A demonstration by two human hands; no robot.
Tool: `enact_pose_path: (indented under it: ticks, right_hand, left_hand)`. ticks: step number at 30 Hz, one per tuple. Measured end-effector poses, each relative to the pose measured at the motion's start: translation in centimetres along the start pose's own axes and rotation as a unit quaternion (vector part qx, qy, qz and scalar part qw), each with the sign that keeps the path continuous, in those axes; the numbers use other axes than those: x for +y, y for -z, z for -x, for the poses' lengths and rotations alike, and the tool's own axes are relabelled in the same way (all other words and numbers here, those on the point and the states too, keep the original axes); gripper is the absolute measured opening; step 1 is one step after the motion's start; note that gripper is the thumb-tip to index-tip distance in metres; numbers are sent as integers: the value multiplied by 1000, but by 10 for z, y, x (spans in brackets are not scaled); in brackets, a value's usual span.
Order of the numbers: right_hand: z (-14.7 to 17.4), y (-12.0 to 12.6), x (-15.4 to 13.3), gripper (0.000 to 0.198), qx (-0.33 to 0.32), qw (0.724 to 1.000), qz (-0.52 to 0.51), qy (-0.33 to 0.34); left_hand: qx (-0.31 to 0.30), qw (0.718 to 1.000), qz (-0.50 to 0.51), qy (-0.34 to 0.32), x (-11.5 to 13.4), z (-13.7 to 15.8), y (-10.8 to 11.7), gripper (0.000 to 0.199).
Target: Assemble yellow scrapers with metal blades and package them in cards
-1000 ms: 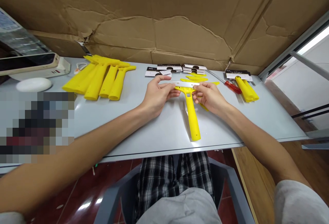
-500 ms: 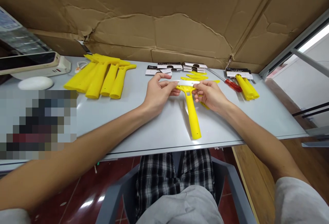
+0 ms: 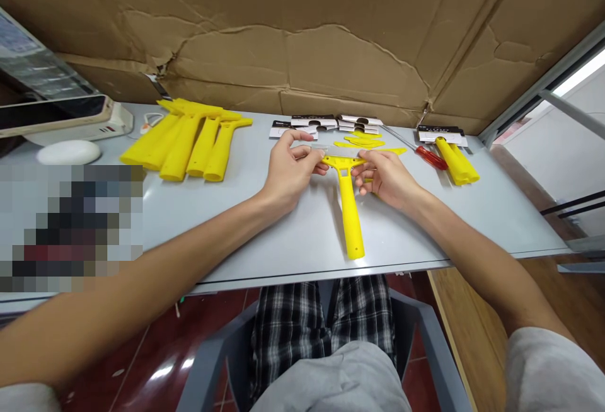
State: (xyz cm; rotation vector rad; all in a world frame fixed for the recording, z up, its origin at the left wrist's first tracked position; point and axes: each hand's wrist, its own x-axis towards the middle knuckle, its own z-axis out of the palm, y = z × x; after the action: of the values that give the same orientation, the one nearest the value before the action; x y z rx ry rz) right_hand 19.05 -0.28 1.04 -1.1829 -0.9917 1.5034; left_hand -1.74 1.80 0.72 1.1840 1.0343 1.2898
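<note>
Table (image 3: 293,245) as landmark. Yellow T-handle (image 3: 350,210) at mid-table, shaft toward the front edge, a pale strip (image 3: 343,151) lying along its head. Left hand (image 3: 290,172): thumb and forefinger pinch the head's left end. Right hand (image 3: 390,179): thumb and fingers closed on its right end.

Containers: at the table's back right, a card sleeve (image 3: 439,135) covers the heads of yellow shafts (image 3: 456,163). More black-and-white sleeves (image 3: 312,122) at the table's back middle; contents, can't tell. Hollow yellow handles (image 3: 182,147) heaped at the table's back left.

Against half a second ago: shaft's lower end has swung slightly toward the table's left; strip, bright then, looks duller. Both pinches unchanged.
</note>
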Motion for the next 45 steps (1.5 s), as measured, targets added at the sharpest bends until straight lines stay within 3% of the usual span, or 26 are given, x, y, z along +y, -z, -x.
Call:
enact_pose_path:
  ticks: [6,11,14,26,33,45]
  right_hand:
    - [1,2,-2,33,1,1000,10,9]
    - [1,0,-2,33,4,1000,0,26]
    - [0,1,-1,34,10,1000,-2,27]
    - [-1,-3,1,25,25,1000,1,15]
    - [-1,-3,1,34,2,1000,17,19]
    - [0,-5,-3,12,21,999,29,25]
  left_hand:
    - [13,1000,3,4,5,1,-3,34]
    - [-16,985,96,139,9,2,-7,7]
    - [-47,975,118,183,8,3,-8,19]
    - [-34,986,98,129,3,4,-7,26]
    - [-16,987,106,115,6,6,-10,31]
    - [-40,980,138,140,6,0,-7,22]
